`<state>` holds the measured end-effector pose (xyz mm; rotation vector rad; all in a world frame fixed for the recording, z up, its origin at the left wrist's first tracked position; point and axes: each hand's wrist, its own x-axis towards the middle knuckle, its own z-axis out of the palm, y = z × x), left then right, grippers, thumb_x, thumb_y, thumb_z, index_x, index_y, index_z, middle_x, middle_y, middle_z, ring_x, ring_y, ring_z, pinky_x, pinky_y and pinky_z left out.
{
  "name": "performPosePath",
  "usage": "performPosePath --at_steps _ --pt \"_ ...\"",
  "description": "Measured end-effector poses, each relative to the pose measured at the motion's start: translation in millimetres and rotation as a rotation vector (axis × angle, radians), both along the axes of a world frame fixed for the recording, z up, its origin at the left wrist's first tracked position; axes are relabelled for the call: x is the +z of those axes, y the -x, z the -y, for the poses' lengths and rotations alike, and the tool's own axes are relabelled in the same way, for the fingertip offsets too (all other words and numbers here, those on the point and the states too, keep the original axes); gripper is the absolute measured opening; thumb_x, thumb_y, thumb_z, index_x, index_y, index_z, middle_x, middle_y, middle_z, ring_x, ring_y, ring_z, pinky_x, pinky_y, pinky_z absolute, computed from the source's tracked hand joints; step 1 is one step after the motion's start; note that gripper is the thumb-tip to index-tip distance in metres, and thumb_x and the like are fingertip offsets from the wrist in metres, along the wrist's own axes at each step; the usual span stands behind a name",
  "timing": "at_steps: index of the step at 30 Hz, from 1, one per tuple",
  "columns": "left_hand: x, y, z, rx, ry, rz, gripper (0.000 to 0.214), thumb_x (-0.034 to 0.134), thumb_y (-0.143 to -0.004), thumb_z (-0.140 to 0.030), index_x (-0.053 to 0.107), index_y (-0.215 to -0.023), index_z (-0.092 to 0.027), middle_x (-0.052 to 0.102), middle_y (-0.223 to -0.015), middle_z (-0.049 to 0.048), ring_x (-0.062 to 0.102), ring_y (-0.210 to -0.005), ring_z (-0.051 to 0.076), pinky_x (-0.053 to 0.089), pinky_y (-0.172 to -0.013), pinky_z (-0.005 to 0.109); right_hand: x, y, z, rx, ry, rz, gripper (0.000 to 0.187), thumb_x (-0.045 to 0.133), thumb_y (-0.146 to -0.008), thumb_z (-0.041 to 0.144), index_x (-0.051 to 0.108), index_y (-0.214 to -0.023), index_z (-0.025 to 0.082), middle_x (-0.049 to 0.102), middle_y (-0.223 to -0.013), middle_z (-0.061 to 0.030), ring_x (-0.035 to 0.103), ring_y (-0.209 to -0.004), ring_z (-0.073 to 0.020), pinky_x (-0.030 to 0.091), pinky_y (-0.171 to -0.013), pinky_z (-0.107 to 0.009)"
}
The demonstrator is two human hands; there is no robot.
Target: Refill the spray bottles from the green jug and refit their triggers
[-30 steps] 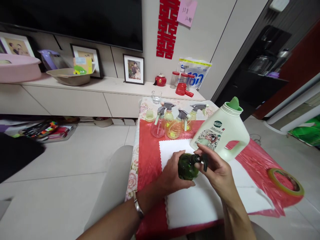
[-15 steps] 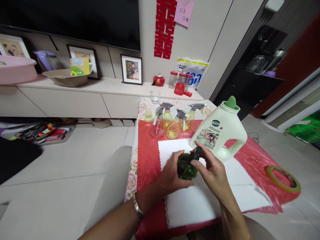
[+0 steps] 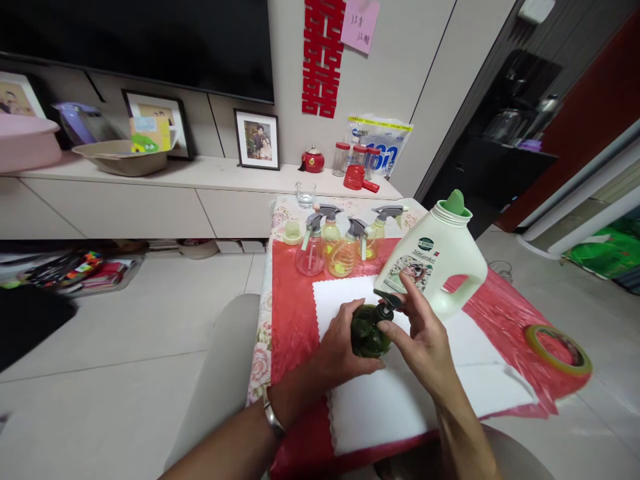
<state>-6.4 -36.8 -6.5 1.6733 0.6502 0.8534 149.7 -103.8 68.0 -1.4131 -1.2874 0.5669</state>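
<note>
A dark green, see-through pump bottle [image 3: 369, 335] is held over the white sheet [image 3: 380, 413] on the table. My left hand [image 3: 345, 347] is wrapped round its body from the left. My right hand [image 3: 423, 333] grips the collar of the dark pump head [image 3: 387, 307] between the thumb and fingers partly hidden behind it, with the index finger raised. The pump's nozzle points to the left. Just behind stands a large pale green jug [image 3: 435, 257], uncapped, with a green spout at its mouth.
Several spray bottles [image 3: 343, 257] with grey triggers stand at the table's back left, beside a pale green cap [image 3: 293, 233] and a glass cup [image 3: 305, 194]. A tape roll [image 3: 537, 337] lies on the red plastic cover [image 3: 290, 313] at right. Jars with red lids [image 3: 341, 160] stand on the cabinet.
The pump head has turned so its nozzle now points left. My right index finger has lifted off it, while my left hand keeps its hold on the bottle.
</note>
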Motion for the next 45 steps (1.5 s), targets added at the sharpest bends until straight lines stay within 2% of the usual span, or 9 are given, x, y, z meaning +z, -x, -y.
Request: performPosePath --at_steps 3,6,12,18,24,26,30,36,45 --pt "1.6 0.6 0.8 0.006 -0.002 -0.019 0.110 0.092 -0.052 -0.023 0.033 -0.144 -0.023 0.047 -0.141 0.0140 0.050 -0.129 0.038 0.040 -0.111 0.056 1.2 -1.3 -0.9 0.034 0.011 0.005 0.096 0.079 -0.079 0.041 0.025 -0.158 0.035 0.059 -0.132 -0.0067 0.054 -0.126 -0.0274 0.039 -0.112 -0.051" --pt "2.7 0.7 0.8 -0.012 -0.004 -0.009 0.108 0.092 -0.053 -0.023 0.033 -0.144 -0.023 0.048 -0.141 0.0137 0.050 -0.130 0.037 0.040 -0.111 0.056 3.4 -2.1 0.2 0.161 0.041 -0.080 0.089 0.072 -0.086 0.041 0.020 -0.159 0.037 0.059 -0.135 -0.0068 0.055 -0.128 -0.0263 0.037 -0.113 -0.052" --pt "3.8 0.9 0.7 0.001 0.000 -0.015 0.109 0.092 -0.052 -0.022 0.034 -0.143 -0.022 0.048 -0.140 0.0142 0.050 -0.130 0.038 0.040 -0.111 0.057 1.6 0.4 -1.6 -0.045 0.025 -0.003 0.101 0.082 -0.075 0.043 0.025 -0.158 0.035 0.062 -0.120 -0.0061 0.058 -0.113 -0.0256 0.040 -0.109 -0.052" --pt "3.3 1.3 0.7 -0.011 -0.005 0.008 0.109 0.094 -0.053 -0.028 0.035 -0.144 -0.023 0.049 -0.139 0.0138 0.051 -0.129 0.038 0.042 -0.109 0.055 5.2 0.2 1.4 0.135 0.050 -0.107 0.096 0.072 -0.085 0.044 0.013 -0.160 0.036 0.058 -0.133 -0.0093 0.059 -0.117 -0.0247 0.044 -0.106 -0.049" --pt "-1.8 0.1 0.0 -0.001 -0.017 0.005 0.111 0.094 -0.052 -0.027 0.034 -0.144 -0.025 0.048 -0.140 0.0134 0.051 -0.129 0.037 0.041 -0.110 0.056 1.9 5.8 -3.7 0.038 -0.009 -0.133 0.111 0.081 -0.076 0.040 0.009 -0.161 0.033 0.064 -0.104 -0.0042 0.063 -0.102 -0.0224 0.049 -0.101 -0.045" --pt "-1.8 0.3 -0.2 -0.007 -0.013 0.012 0.109 0.094 -0.052 -0.028 0.035 -0.144 -0.025 0.049 -0.140 0.0129 0.051 -0.128 0.037 0.042 -0.109 0.055 2.7 4.3 -3.8 0.071 -0.012 -0.129 0.116 0.082 -0.075 0.039 0.006 -0.161 0.033 0.064 -0.107 -0.0043 0.062 -0.105 -0.0224 0.049 -0.102 -0.044" --pt "1.5 0.9 0.1 -0.009 0.007 0.012 0.110 0.094 -0.051 -0.026 0.034 -0.144 -0.024 0.050 -0.139 0.0137 0.051 -0.129 0.038 0.041 -0.110 0.056 4.9 -0.9 -0.5 0.216 0.028 -0.246 0.106 0.074 -0.083 0.039 0.002 -0.161 0.035 0.065 -0.123 -0.0069 0.060 -0.119 -0.0231 0.047 -0.105 -0.045" --pt "5.3 1.1 1.0 -0.003 0.025 0.001 0.110 0.094 -0.050 -0.023 0.035 -0.143 -0.024 0.049 -0.140 0.0134 0.050 -0.130 0.038 0.041 -0.111 0.055 -1.2 -0.4 -5.8 0.112 -0.040 -0.200 0.111 0.080 -0.077 0.036 0.007 -0.161 0.031 0.066 -0.101 -0.0023 0.063 -0.102 -0.0210 0.047 -0.103 -0.044" --pt "3.1 0.6 -0.1 -0.036 -0.001 0.071 0.108 0.094 -0.053 -0.023 0.035 -0.144 -0.025 0.049 -0.142 0.0138 0.049 -0.134 0.037 0.039 -0.113 0.056 0.9 -1.0 -3.5 0.197 0.015 -0.272 0.102 0.073 -0.084 0.036 0.006 -0.161 0.033 0.068 -0.112 -0.0040 0.062 -0.112 -0.0222 0.047 -0.102 -0.043"
